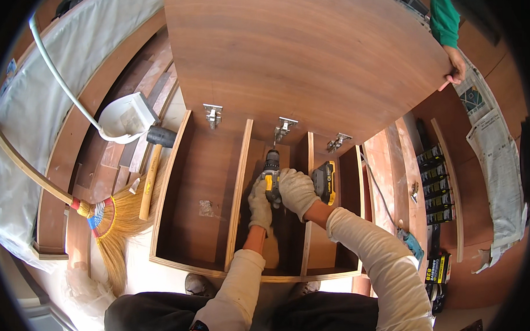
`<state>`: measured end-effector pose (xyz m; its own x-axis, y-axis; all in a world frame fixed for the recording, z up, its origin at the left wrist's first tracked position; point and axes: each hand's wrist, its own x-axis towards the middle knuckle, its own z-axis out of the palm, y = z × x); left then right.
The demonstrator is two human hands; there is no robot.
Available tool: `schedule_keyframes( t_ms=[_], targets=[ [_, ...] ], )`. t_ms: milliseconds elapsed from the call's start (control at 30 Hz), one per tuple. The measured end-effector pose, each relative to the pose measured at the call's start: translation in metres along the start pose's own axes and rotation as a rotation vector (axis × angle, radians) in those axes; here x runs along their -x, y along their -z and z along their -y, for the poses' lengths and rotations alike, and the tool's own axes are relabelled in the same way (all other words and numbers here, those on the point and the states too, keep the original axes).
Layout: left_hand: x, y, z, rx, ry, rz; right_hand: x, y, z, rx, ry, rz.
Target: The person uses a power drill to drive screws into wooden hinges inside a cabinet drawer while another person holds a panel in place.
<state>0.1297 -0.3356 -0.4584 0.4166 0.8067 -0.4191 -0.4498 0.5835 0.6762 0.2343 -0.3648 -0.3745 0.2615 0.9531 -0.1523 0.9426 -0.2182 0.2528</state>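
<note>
My right hand [298, 190], gloved, grips the handle of a yellow and black cordless drill [272, 170]; its battery [325, 182] juts out to the right. My left hand [259, 205], also gloved, steadies the drill body from below. The drill's tip points up at the middle metal hinge [285, 128] on a large wooden door panel [308, 53]. Two more hinges [213, 115] [338, 142] sit on the same edge. The door stands against a brown cabinet carcass [195, 185] with upright dividers. Another person's hand [457, 68], in a green sleeve, holds the door's right corner.
A rubber mallet [151, 169] with a wooden handle and a straw broom [112, 223] lie left of the cabinet, beside a white dustpan [126, 115]. Wooden boards are stacked at left. Yellow and black boxes [436, 183], a blue power tool [410, 242] and newspapers [498, 163] lie at right.
</note>
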Motion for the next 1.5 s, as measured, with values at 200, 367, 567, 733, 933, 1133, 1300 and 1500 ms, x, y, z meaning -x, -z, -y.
schedule_keyframes(
  t_ms=[200, 367, 567, 733, 933, 1133, 1300, 1500],
  targets=[
    [0.001, 0.000, -0.005, 0.013, -0.015, -0.001, 0.000, 0.013, 0.002, -0.022, 0.007, 0.053],
    [-0.003, -0.001, -0.011, 0.020, 0.043, -0.028, 0.000, 0.014, 0.004, -0.030, 0.006, 0.066],
    [0.000, -0.005, -0.009, 0.052, 0.025, -0.025, 0.000, 0.016, 0.001, -0.054, 0.003, 0.064],
    [-0.005, 0.002, -0.003, 0.018, 0.030, -0.012, -0.002, 0.012, 0.000, -0.056, -0.004, 0.060],
    [-0.005, 0.003, 0.000, 0.007, 0.028, -0.023, -0.001, 0.011, 0.002, -0.036, -0.011, 0.064],
    [0.002, 0.001, -0.007, -0.016, 0.010, -0.015, 0.004, 0.013, 0.002, -0.053, -0.008, 0.080],
    [-0.002, 0.002, -0.007, 0.006, 0.015, -0.009, 0.002, 0.018, 0.003, -0.078, -0.018, 0.082],
    [-0.002, 0.001, -0.010, 0.031, 0.030, -0.054, 0.003, 0.019, 0.004, -0.104, -0.014, 0.063]
  ],
)
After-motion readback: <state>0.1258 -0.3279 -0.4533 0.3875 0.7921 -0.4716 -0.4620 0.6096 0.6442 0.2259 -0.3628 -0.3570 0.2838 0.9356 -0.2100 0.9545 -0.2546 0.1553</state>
